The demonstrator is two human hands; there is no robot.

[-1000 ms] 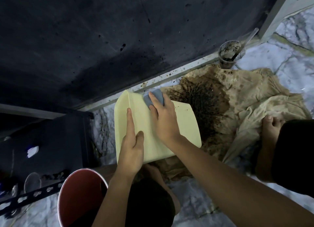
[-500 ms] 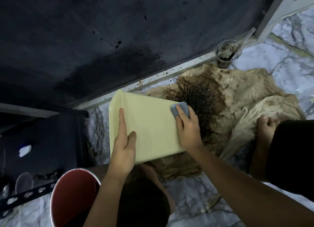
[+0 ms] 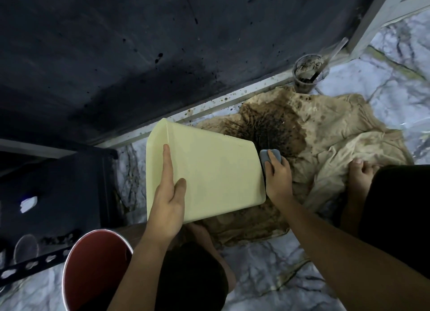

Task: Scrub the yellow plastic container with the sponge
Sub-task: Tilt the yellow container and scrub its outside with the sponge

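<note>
While the forearms reach up from the bottom of the frame, a red bucket with a pale rim sits nearest, lower left, its inside smooth and glossy. Just above it the left hand grips the yellow plastic container: thumb laid across the broad face, index finger stretched up along it, the other fingers hidden behind. That container fills the centre of the frame, tipped on its side, a smooth, matte, tapering tub with rounded corners and a lip at its upper left end; no label or writing can be read on it. At its right edge, the right hand has fingers curled tight around the blue-grey sponge, a small soft rounded block pressed against the container's narrow end. A second ago that sponge sat up near the top of the broad face; half a second ago it was partway along the upper right edge; now it has swept right off the face to the end wall, and the container has swung flatter. Under it all lies a crumpled beige cloth, soaked dark brown and gritty at its middle, spread on a white marbled floor. Farther back, upper right, a clear plastic cup caked in mud holds a straw, beside a speckled pale frame rail and a dark spattered panel.
</note>
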